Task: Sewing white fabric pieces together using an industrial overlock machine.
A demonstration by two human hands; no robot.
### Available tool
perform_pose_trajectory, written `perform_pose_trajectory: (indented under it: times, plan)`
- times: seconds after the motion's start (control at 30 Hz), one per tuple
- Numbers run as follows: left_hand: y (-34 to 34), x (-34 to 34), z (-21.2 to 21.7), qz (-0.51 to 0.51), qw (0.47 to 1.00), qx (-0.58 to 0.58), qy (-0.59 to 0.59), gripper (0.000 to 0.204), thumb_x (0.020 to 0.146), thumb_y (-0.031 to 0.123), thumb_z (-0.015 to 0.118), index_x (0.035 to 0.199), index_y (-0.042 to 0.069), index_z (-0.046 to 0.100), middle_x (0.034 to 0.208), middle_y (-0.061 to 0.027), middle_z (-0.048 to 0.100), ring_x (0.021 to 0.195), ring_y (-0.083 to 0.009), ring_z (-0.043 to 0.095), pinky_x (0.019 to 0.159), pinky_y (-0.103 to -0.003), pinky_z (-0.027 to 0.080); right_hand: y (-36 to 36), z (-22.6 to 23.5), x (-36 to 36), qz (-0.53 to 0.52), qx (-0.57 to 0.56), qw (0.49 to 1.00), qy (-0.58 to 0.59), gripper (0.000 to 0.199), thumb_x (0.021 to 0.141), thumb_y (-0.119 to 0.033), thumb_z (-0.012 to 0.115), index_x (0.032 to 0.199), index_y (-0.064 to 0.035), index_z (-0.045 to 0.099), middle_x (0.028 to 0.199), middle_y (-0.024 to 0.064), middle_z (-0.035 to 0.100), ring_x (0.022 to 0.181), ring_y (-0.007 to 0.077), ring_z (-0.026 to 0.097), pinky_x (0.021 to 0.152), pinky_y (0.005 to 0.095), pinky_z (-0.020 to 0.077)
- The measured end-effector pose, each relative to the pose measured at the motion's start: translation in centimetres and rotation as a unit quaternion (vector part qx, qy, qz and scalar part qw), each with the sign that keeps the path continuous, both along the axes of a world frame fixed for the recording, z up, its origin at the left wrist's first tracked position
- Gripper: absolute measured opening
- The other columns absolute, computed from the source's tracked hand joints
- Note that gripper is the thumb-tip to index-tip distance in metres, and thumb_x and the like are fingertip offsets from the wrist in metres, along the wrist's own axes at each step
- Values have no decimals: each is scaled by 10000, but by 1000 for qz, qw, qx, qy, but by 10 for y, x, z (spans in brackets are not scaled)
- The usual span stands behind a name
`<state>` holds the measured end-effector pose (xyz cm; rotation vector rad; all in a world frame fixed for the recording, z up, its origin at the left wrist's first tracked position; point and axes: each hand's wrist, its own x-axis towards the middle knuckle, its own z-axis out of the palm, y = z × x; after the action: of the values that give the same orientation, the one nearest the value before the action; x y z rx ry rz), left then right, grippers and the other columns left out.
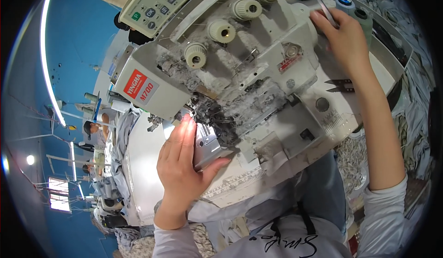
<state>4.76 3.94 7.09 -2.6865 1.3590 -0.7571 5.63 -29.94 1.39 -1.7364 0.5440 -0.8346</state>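
Observation:
An overlock sewing machine (258,87), its front open and thick with grey lint, fills the middle of the view. My left hand (184,161) lies by the needle area, fingers stretched out and thumb spread. Its fingertips touch the machine under the head, beside the metal cloth plate (207,142), and seem to hold nothing. At the machine's right end, my right hand (344,38) is closed around a slim metal tool (326,12), next to the pale handwheel (308,20). The tool's far end and its exact kind cannot be made out.
Black thread snips (340,86) lie right of the machine. Tension dials (221,30) line its top, with a control panel (159,8) beyond. Thread cones (362,22) stand at the far right. Grey cloth (415,96) is heaped along the right. Other people (94,127) sit at the left background.

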Motion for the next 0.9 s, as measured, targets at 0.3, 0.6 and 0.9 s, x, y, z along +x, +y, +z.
perform_pose_trajectory:
  times: [0.3, 0.6, 0.9]
  plan:
    - [-6, -1, 0, 3, 1000, 9, 0, 790, 664, 491, 758, 1206, -35, 526, 1211, -191, 571, 1070, -344, 584, 878, -385, 478, -18, -20, 1, -40, -110, 993, 18, 319, 876, -316, 635, 1053, -51, 656, 729, -17, 594, 589, 65, 430, 538, 222, 365]
    - [-5, 2, 1, -4, 1000, 11, 2, 783, 672, 499, 754, 1192, -41, 529, 1204, -204, 571, 1059, -354, 588, 860, -388, 483, 75, -7, -88, 128, -233, 955, -132, 234, 789, 4, 654, 1019, 2, 613, 882, 77, 595, 716, 155, 598, 581, 263, 485]
    - [-3, -2, 0, 26, 999, 35, -6, 770, 685, 499, 748, 1179, -48, 523, 1200, -230, 564, 1056, -375, 587, 865, -395, 479, 104, -2, -60, 199, -372, 895, -146, 217, 665, -44, 669, 879, -13, 643, 810, 68, 553, 656, 206, 584, 502, 306, 465]
